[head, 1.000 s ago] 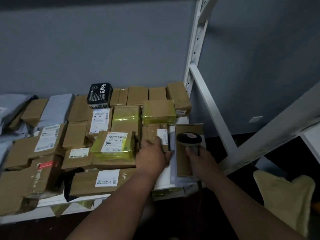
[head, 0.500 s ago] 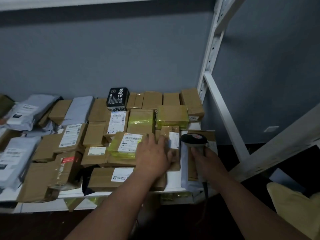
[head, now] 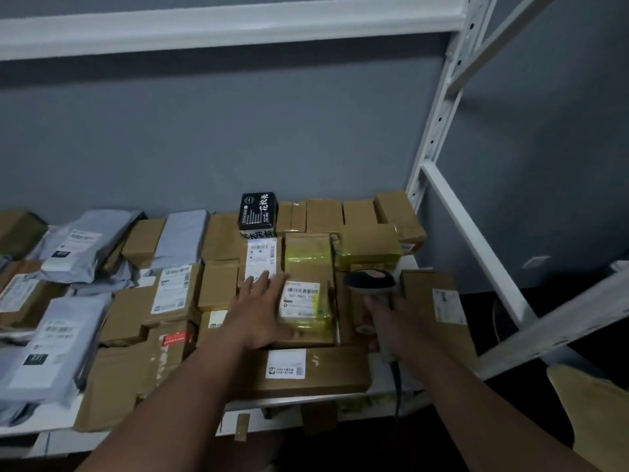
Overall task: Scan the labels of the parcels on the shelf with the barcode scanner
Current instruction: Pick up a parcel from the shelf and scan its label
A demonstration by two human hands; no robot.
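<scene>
Grey mailer bags (head: 58,338) are lying at the shelf's left. Left hand (head: 260,313), fingers extended, is resting flat on cardboard parcels beside the yellow-taped parcel (head: 304,306) with its label facing up. Right hand (head: 384,318) is grasping the barcode scanner (head: 371,284) just right of it, above the white shelf (head: 384,379).

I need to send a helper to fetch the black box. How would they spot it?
Look at the white metal shelf crowded with brown cardboard parcels. In the back row against the grey wall, roughly mid-shelf, stands the small black cardboard box with white printed characters. It is the only black parcel; its neighbours are brown cartons or grey mailing bags.
</scene>
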